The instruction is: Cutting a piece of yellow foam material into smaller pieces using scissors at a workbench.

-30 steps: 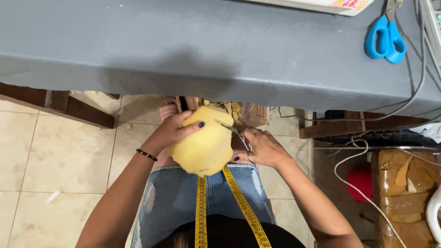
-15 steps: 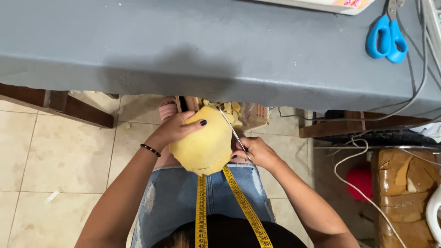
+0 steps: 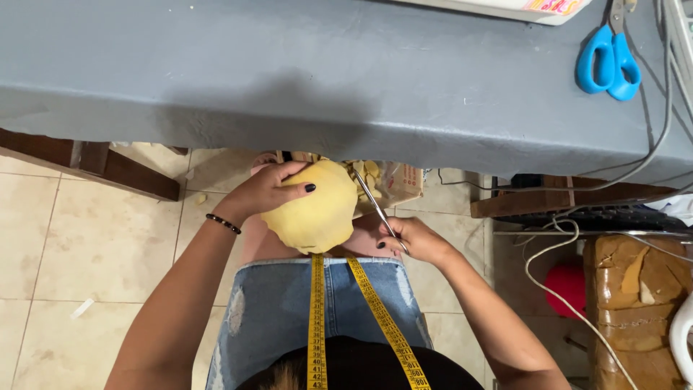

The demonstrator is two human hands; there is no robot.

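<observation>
My left hand (image 3: 268,189) grips the top of a rounded piece of yellow fabric (image 3: 315,208) held over my lap. My right hand (image 3: 415,240) holds slim metal scissors (image 3: 372,202) whose blades point up along the right edge of the fabric. A yellow measuring tape (image 3: 317,318) hangs from my neck down over my denim shorts. Fabric scraps lie in a bag (image 3: 390,182) on the floor just beyond the fabric.
A grey table (image 3: 303,79) spans the top of the view, with blue-handled scissors (image 3: 608,61) at its right. Cables (image 3: 563,253), a cardboard box (image 3: 639,303) and a red object (image 3: 567,285) sit at the right. Tiled floor lies at the left.
My right hand has moved away from the fabric to the right and down, and the scissors now show clearly along the fabric's right edge. The left hand has stayed on the fabric.
</observation>
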